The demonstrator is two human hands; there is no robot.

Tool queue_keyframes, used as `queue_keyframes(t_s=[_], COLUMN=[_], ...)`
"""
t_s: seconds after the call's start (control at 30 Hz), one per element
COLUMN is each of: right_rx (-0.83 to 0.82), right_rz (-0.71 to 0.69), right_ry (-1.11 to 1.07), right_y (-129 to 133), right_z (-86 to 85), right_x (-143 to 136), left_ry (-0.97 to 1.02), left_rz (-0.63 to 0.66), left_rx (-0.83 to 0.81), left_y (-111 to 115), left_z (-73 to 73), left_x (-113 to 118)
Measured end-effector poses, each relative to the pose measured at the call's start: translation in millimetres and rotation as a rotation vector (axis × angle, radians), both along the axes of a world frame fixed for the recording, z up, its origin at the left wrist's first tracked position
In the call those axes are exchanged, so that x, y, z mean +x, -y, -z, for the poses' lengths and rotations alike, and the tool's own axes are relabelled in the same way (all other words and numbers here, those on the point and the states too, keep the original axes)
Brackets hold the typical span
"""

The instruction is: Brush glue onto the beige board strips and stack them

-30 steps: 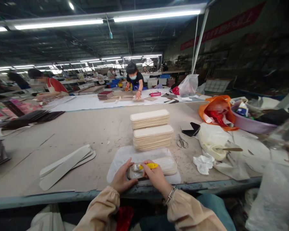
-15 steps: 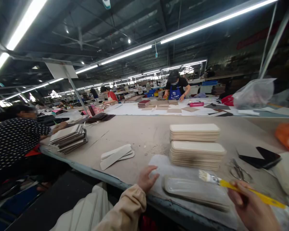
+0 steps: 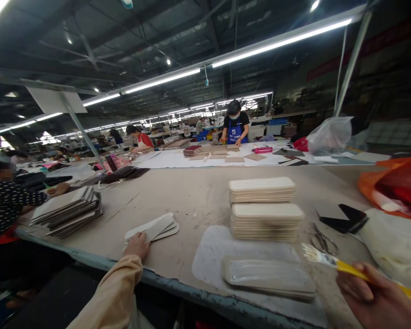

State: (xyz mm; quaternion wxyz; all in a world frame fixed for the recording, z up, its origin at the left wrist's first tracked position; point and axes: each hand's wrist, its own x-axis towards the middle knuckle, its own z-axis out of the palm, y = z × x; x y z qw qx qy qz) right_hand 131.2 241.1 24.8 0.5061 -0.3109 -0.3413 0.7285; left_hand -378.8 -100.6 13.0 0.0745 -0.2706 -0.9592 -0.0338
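Observation:
My right hand is closed around the yellow handle of a paintbrush, whose pale, caked bristles point left. Beside the bristles lies a pair of scissors. At the left, my left hand rests on the near end of a few loose white strips, its fingers curled over the top one; the fingertips are partly hidden. Between my hands is a low stack of rounded panels with a wet, shiny top, lying on a white sheet. Behind it stand two taller stacks of cream panels.
Layered pieces are piled at the table's left, near a person in a dotted top. Black pieces, a cloudy plastic container and an orange bag lie right. Across the table, a person in a blue apron works.
My left hand has moved left from beside the wet stack onto the loose white strips. My right hand still holds the brush, now farther from the wet stack. The view has turned right.

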Motion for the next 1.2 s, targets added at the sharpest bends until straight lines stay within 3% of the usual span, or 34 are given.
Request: queue_keyframes(t_s=[0.1,0.33,0.43,0.53,0.67,0.8,0.9,1.03,1.2], right_rx=[-0.105,-0.097,-0.063,0.000,0.123,0.226,0.261,0.318,0.389], right_rz=[-0.013,-0.003,-0.023,-0.018,0.138,0.258,0.201,-0.009,-0.113], right_ry=[-0.072,-0.121,-0.151,-0.175,-0.135,0.035,0.159,0.179,0.231], right_y=[0,0,-1,-5,-3,6,13,25,29], right_z=[-0.3,-4.3,-5.3,-2.9,-3.8,-7.9,-8.3,-10.9,-5.9], right_x=[0,1,1,3,3,-6,-15,-21,-18], left_ry=[0.006,0.045,0.035,-0.091,-0.210,0.091,0.394,0.656,0.714], left_rz=[0.063,0.228,0.241,0.192,0.160,0.422,0.623,0.807,0.890], left_rx=[-0.070,-0.093,-0.077,-0.003,0.211,0.387,0.314,0.191,0.135], left_y=[4,26,34,34,14,-34,-80,-139,-187], left_z=[7.5,14.0,11.0,-0.3,-21.6,-37.3,-46.6,-52.9,-48.9], left_x=[-15,-45,-49,-37,8,81,147,225,272])
